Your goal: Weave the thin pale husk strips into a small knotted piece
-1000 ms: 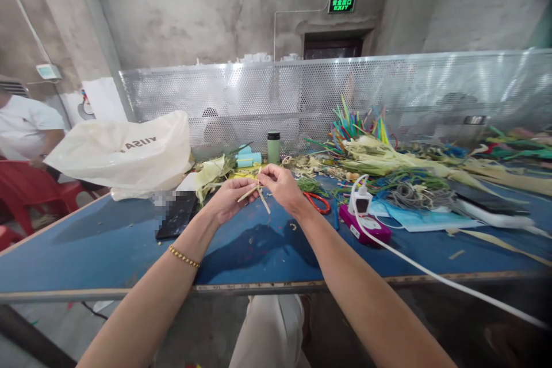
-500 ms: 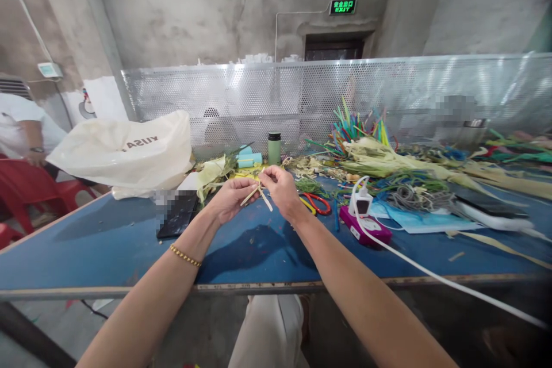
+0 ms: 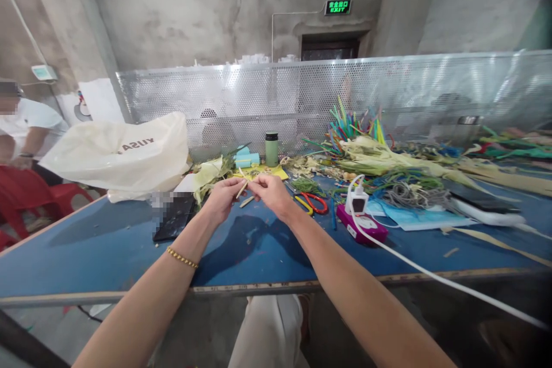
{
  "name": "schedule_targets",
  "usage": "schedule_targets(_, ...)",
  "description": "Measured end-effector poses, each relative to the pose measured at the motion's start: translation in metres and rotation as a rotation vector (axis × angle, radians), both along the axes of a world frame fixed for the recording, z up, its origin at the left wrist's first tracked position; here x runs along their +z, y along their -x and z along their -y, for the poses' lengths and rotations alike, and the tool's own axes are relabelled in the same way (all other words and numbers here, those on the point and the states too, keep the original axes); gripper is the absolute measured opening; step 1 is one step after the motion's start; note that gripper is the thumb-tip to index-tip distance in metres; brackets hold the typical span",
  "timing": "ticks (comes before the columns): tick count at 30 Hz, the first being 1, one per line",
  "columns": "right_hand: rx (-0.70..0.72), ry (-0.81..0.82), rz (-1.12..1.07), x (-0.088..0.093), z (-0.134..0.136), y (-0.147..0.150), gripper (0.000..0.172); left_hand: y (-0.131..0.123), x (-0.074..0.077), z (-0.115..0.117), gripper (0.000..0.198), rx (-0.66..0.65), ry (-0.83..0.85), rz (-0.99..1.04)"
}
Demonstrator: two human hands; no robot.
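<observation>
My left hand (image 3: 226, 196) and my right hand (image 3: 270, 192) meet above the blue table (image 3: 129, 259). Both pinch a small piece of pale husk strip (image 3: 242, 188) between their fingertips, and one thin end points up. Another pale strip end (image 3: 247, 202) shows just below the fingers. My fingers hide part of the piece. To the right of my right hand lie scissors with red and yellow handles (image 3: 317, 203). A green bottle (image 3: 271, 149) stands upright behind my hands.
Left are a white bag (image 3: 116, 149), a dark tablet-like object (image 3: 175, 218) and a seated person (image 3: 37, 126). Right are a purple power block (image 3: 362, 227) with a white cable, husks (image 3: 379, 155), cords (image 3: 414, 192) and a blue mask (image 3: 422, 218).
My hands have come closer together and moved slightly left in view. The strip ends that were spread out below my fingers now lie at different angles. The view has shifted a little.
</observation>
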State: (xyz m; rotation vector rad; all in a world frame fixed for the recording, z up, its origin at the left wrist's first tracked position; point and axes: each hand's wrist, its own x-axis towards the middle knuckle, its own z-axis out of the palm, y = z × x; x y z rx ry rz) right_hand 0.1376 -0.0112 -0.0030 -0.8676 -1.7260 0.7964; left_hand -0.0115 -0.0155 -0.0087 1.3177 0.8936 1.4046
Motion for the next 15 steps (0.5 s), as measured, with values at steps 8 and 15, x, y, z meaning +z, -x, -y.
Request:
schedule_targets(8,-0.11,-0.092,0.198,-0.009,0.0,0.006,0.015,0.007,0.007,0.002,0.028,0.095,-0.243,-0.416)
schedule_targets(15,-0.179,-0.067,0.262,-0.008,0.008,0.013,0.02,0.017,0.006,-0.002,0.029,0.176,-0.195,-0.401)
